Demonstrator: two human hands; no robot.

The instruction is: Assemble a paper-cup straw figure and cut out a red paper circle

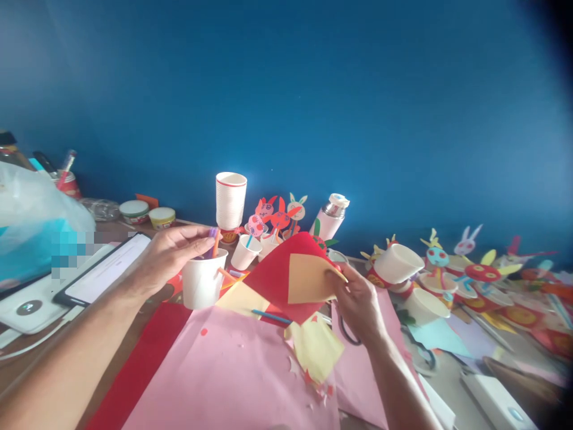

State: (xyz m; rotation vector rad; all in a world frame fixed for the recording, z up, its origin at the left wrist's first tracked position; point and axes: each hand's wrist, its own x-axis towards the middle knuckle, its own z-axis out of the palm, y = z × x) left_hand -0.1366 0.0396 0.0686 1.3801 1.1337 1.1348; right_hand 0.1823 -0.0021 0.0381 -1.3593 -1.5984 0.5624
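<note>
Clock centred on the cup (202,289), which stands upright, mouth up.

Left hand (181,248) at 11, over the rim, fingertips pinched on a purple strip (212,233); an orange strip (217,243) just beside it. Right hand (358,301) at 3, thumb and fingers gripping the near edge of a tan sheet (308,278). Red sheet (271,272) behind the tan one, tilted up between the hands; cannot tell whether the right hand pinches it too.

Pink sheet (242,376) at 5, strewn with scraps. Yellow scrap (316,349) and blue strip (271,316) at 4. Phone (105,272) at 9, tubs (134,212) at 10. Cup stack (231,203) at 1; paper animals (280,213) and flask (326,224) at 2. More figures (483,273) far out at 3, blurred.
</note>
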